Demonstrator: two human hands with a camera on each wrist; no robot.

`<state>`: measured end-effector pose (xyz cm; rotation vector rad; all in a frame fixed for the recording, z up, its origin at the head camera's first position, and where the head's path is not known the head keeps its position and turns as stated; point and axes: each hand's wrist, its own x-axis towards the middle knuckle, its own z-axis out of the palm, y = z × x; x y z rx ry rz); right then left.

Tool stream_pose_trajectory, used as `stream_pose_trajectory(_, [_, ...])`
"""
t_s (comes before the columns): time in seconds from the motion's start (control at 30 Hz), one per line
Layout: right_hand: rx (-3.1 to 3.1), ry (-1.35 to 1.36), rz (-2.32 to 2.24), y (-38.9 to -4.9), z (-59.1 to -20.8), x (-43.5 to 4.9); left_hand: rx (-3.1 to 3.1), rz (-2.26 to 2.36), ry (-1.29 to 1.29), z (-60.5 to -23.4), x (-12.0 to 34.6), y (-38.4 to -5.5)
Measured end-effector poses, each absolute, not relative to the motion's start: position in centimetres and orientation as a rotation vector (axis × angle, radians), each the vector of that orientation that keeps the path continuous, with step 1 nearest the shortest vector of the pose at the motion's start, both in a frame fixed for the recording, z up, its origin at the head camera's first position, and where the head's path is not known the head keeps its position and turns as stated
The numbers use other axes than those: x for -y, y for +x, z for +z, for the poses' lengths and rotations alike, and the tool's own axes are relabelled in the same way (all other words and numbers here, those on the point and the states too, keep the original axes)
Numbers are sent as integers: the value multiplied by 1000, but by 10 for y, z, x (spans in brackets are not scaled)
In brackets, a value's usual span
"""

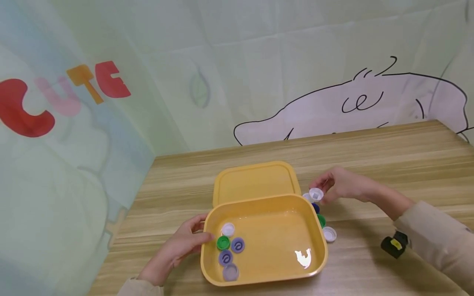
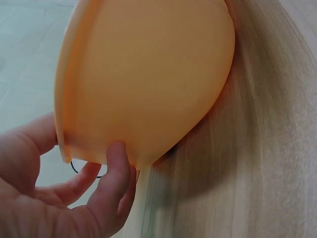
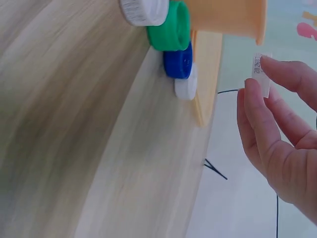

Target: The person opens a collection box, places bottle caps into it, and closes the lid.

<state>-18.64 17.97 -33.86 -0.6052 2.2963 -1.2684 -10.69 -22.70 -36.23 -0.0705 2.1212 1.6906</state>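
Note:
At the left side of a yellow box (image 1: 274,238), my left hand (image 1: 181,240) grips the wall, thumb over the rim and fingers against the outside (image 2: 148,74). My right hand (image 1: 342,185) pinches a white bottle cap (image 1: 316,194) between thumb and fingertips, above the table beside the box's far right corner. Printed characters show on the side of that cap (image 3: 261,74) in the right wrist view. Inside the box, along its left end, lie a white cap (image 1: 228,229), a green cap (image 1: 223,242), two purple caps (image 1: 238,245) and a pale cap (image 1: 231,272).
Along the box's right side stand a white cap (image 3: 186,88), a blue cap (image 1: 315,208), a green cap (image 1: 321,220) and another white cap (image 1: 329,234). A yellow lid (image 1: 255,185) lies behind the box. Near the right sleeve is a small black object (image 1: 394,246) with a yellow mark.

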Motion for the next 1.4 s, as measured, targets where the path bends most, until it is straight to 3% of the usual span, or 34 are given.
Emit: stream_pose_trajectory(1.4, [-2155, -612, -1337, -192, -311, -103, -2122, 1680, -79, -362, 227, -108])
